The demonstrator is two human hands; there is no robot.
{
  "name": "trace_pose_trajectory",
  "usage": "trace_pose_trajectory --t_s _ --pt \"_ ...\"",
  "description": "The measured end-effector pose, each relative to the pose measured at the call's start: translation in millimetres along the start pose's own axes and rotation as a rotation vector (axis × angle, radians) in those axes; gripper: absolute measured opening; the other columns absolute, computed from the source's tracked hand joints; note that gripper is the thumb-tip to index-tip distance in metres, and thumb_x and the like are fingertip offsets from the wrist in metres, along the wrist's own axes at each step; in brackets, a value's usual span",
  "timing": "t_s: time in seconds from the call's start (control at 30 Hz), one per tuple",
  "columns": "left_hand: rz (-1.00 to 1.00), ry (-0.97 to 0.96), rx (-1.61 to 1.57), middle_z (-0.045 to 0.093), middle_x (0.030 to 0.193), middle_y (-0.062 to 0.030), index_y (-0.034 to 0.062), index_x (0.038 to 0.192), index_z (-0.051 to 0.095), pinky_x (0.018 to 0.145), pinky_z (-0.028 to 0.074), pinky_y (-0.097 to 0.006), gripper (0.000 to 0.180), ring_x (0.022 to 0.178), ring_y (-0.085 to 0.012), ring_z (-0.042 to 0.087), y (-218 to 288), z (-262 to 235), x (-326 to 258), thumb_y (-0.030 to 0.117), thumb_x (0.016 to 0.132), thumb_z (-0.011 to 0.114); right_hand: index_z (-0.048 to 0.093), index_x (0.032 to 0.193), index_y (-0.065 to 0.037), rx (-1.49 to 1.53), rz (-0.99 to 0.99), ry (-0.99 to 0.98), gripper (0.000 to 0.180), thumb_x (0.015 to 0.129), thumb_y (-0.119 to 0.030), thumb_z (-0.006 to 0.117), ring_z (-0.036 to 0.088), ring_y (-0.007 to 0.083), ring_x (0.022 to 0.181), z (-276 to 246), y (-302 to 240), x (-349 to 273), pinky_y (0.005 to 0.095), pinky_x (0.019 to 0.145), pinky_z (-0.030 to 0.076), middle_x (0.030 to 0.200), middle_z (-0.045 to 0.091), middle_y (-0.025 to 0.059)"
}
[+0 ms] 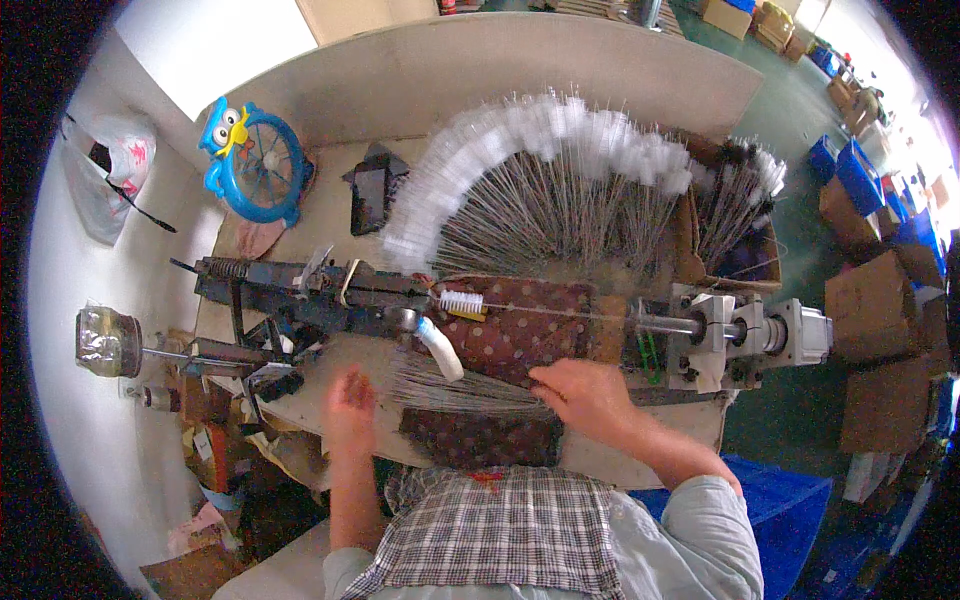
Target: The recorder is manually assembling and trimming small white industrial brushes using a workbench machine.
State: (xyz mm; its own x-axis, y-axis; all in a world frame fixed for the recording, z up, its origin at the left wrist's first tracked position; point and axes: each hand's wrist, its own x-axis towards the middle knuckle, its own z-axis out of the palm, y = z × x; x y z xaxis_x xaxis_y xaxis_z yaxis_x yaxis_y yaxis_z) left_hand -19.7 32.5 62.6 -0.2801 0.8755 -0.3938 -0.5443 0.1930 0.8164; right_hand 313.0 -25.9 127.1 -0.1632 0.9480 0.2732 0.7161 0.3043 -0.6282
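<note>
My right hand point(585, 397) is at the right end of a bundle of thin metal wires point(455, 392) lying along the bench front. Its fingers are drawn together at the wire tips; what lies between them is too small to make out. My left hand point(351, 405) is raised beyond the left end of the bundle, smeared by motion. Beyond the wires, a white bristle brush point(461, 301) on a long wire stem spans from a dark metal clamp assembly point(375, 300) to a motor-driven spindle point(665, 324). A lever with a white grip point(441, 350) angles down from the clamp.
Many finished white brushes point(560, 140) fan out at the back, beside a cardboard box point(735, 270) of dark and white brushes. Dotted brown cloth point(530, 300) covers the middle bench. A blue toy-faced fan point(262, 165) and a phone point(371, 195) are at the back left.
</note>
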Motion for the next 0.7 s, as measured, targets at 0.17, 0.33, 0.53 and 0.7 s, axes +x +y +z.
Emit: trace_pose_trajectory --t_s 0.17,0.33,0.53,0.7 --pt "0.027 0.089 -0.321 0.058 0.087 -0.0062 0.0053 0.089 0.056 0.07 0.047 -0.029 0.034 0.076 -0.0164 0.055 76 -172 56 0.039 0.085 0.056 0.061 0.092 -0.01 -0.247 0.141 -0.478 0.016 0.077 -0.015 0.057 0.061 0.03 0.082 9 17 -15 0.0429 0.066 0.051 0.087 0.059 0.0088" --pt "0.135 0.493 0.06 0.058 0.084 -0.0022 0.0065 0.09 0.057 0.064 0.042 -0.026 0.046 0.07 -0.0137 0.052 122 -172 69 0.052 0.079 0.06 0.062 0.093 -0.011 -0.3 0.155 -0.419 0.018 0.075 -0.013 0.058 0.06 0.029 0.081 -17 7 1 0.0413 0.064 0.05 0.085 0.057 0.0079" --pt "0.244 0.467 0.008 0.058 0.091 -0.0058 0.0077 0.092 0.057 0.068 0.045 -0.03 0.038 0.079 -0.0173 0.054 64 -133 52 0.045 0.084 0.056 0.06 0.092 -0.011 -0.358 0.215 -0.474 0.016 0.078 -0.01 0.055 0.06 0.0288 0.081 -23 4 -7 0.041 0.064 0.049 0.088 0.056 0.0083" --pt "-0.095 -0.045 -0.073 0.059 0.094 -0.0074 0.006 0.104 0.051 0.077 0.047 -0.034 0.029 0.088 -0.0204 0.057 -2 -46 15 0.03 0.089 0.051 0.056 0.097 -0.011 -0.336 0.289 -0.482 0.018 0.079 -0.009 0.054 0.059 0.0304 0.084 -19 20 -11 0.0421 0.066 0.048 0.092 0.057 0.0093"
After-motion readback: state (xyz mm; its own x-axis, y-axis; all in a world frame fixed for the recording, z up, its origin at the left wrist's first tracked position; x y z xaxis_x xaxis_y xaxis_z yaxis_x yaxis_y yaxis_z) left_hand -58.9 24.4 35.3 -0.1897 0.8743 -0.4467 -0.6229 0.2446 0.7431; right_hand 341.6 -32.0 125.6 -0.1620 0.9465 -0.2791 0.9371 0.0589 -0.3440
